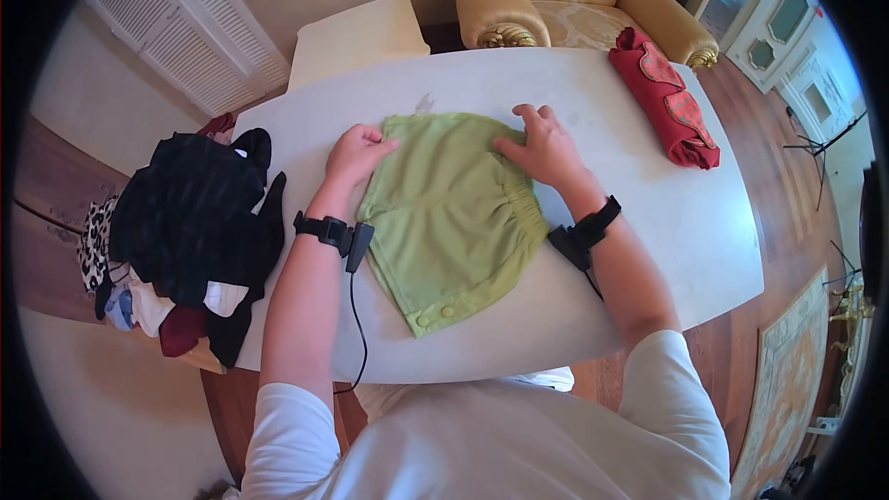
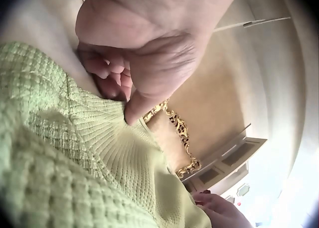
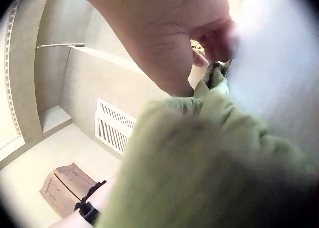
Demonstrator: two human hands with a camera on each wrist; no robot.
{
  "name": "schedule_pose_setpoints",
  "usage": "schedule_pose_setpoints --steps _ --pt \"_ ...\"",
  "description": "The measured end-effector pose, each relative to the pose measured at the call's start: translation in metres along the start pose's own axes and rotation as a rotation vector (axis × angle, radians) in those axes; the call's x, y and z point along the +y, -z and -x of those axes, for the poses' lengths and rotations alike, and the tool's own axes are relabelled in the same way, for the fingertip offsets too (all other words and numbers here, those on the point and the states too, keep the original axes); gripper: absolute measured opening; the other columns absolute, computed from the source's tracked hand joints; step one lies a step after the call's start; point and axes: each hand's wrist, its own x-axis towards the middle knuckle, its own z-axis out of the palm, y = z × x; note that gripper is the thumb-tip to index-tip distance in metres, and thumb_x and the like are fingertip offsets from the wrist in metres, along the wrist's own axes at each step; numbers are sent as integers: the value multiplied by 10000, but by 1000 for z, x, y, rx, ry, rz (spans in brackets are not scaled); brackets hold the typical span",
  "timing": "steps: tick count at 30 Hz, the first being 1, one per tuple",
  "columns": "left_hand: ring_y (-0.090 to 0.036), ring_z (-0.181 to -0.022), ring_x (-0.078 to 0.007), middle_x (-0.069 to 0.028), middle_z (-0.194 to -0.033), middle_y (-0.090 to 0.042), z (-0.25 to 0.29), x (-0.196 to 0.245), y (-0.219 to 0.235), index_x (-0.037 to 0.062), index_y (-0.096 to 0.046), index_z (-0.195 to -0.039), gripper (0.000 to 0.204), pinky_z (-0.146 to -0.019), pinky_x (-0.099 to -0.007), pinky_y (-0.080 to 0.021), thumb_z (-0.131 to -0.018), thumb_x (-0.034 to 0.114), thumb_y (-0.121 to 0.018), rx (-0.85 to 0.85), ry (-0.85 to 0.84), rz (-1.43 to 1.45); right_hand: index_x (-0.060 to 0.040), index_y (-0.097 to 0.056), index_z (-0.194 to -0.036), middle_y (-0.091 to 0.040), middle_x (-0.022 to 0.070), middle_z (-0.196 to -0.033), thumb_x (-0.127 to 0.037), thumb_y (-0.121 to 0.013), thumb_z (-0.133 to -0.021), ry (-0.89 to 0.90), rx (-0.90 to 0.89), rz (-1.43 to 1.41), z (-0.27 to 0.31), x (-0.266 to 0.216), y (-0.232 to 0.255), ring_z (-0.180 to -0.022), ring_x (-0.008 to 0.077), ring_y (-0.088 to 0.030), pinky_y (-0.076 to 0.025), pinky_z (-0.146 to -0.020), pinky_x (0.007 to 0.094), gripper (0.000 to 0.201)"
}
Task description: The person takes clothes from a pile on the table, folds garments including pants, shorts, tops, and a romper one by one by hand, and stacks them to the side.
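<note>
Light green shorts [image 1: 454,213] with a gathered waistband and two buttons lie folded on the white table [image 1: 667,241]. At their upper left corner, the left hand [image 1: 356,156] pinches the cloth edge. In the left wrist view its thumb lies on the ribbed green cloth [image 2: 134,163], with the other fingers of the left hand [image 2: 144,53] curled behind. My right hand [image 1: 551,150] is at the upper right corner by the waistband, thumb and fingers around the cloth. The right wrist view has bunched green cloth [image 3: 214,96] between the thumb and fingers of the right hand [image 3: 174,38].
A pile of dark clothes [image 1: 190,213] with other garments under it covers the table's left end. A rolled red garment [image 1: 665,97] lies at the back right. Behind the table stand a gold armchair [image 1: 574,23] and a cream-covered seat [image 1: 356,42].
</note>
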Motion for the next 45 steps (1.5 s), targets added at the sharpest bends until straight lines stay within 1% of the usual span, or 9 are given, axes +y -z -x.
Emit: schedule_pose_setpoints --steps 2,4,10,23,32,38,40,42,45 --pt "-673 -868 -168 -88 -934 -721 -1 2 1 14 -693 -1004 508 -798 -318 -540 -792 444 -860 -4 8 -23 -3 -564 -1301 -655 234 -1096 -424 -786 -833 -22 -10 55 -2 3 2 -1056 415 -659 -537 -921 481 667" --pt "-608 -813 -105 -16 -895 -674 -2 1 5 31 -671 -964 327 -765 -267 -504 -848 281 -846 -30 42 36 0 -558 -1301 -687 228 -1040 -451 -791 -828 -45 -77 55 -4 6 4 -1048 397 -670 -538 -922 463 693" --pt "-531 -735 -75 31 -832 -625 1 3 6 64 -658 -931 261 -685 -250 -453 -890 269 -814 -38 34 146 -10 -576 -1281 -713 216 -1048 -347 -838 -784 -48 -116 -58 -8 8 13 -1002 388 -686 -542 -894 449 655" --pt "-626 -873 -120 -40 -979 -702 7 12 10 25 -671 -1026 249 -813 -277 -497 -913 223 -771 -57 62 256 -7 -696 -1125 -738 178 -918 -191 -784 -788 -126 -132 -273 -14 19 22 -885 317 -725 -568 -821 411 393" --pt "-611 -834 -113 -21 -898 -689 5 17 10 41 -690 -1013 336 -791 -271 -499 -888 329 -809 -61 143 193 -9 -654 -1202 -733 185 -939 -246 -771 -815 -122 -187 -241 -12 14 23 -915 323 -718 -559 -838 414 469" --pt "-616 -823 -128 -38 -967 -688 24 34 16 30 -652 -1137 455 -759 -298 -522 -885 374 -814 -63 172 274 3 -525 -1372 -728 198 -960 -262 -777 -802 -58 -174 -135 -8 5 41 -843 315 -723 -569 -767 409 678" --pt "-624 -830 -151 -66 -987 -684 31 21 17 18 -602 -1221 511 -745 -312 -530 -894 354 -806 128 66 264 -39 -397 -1519 -718 161 -907 -269 -799 -800 -189 -617 -154 3 -24 77 -705 261 -699 -564 -694 394 856" --pt "-629 -812 -161 -76 -932 -679 56 14 28 9 -574 -1268 537 -729 -321 -530 -903 333 -795 185 -93 41 -42 -357 -1546 -720 163 -892 -259 -803 -781 -155 -697 -128 10 -34 88 -680 263 -695 -562 -673 395 911" --pt "-625 -745 -141 -69 -832 -676 126 45 38 19 -511 -1364 588 -697 -316 -522 -914 281 -784 -71 48 -73 -44 -291 -1582 -717 161 -847 -236 -811 -749 -72 -801 -56 17 -36 89 -651 262 -691 -557 -642 390 1000"
